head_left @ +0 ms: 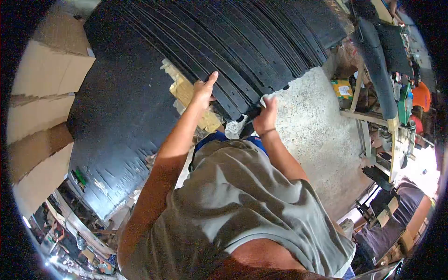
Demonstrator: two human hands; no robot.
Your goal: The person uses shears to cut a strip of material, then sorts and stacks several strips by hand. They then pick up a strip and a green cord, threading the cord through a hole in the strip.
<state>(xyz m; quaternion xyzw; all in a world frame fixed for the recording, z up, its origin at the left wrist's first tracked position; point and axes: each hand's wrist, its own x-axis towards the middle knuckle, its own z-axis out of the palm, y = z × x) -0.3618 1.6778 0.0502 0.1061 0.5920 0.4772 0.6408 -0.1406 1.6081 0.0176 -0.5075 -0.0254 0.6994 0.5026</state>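
Long flat black strips (242, 51) lie side by side in a wide layer, several with rows of small holes along them. A group of these strips sits between my two hands, its near ends closer to my body than the ones to the right. My left hand (203, 92) grips the left edge of the group, thumb up on top and fingers mostly hidden under the edge. At the near right ends, my right hand (265, 117) closes against the strips with its thumb raised; its other fingers are largely hidden.
A yellowish block-like piece (189, 95) shows beneath the strips at left. A large black sheet surface (116, 102) spreads leftward, beside stacked cardboard boxes (51, 70). Speckled concrete floor (322, 121) lies to the right, with a wooden-framed bench (368, 116) holding assorted items beyond.
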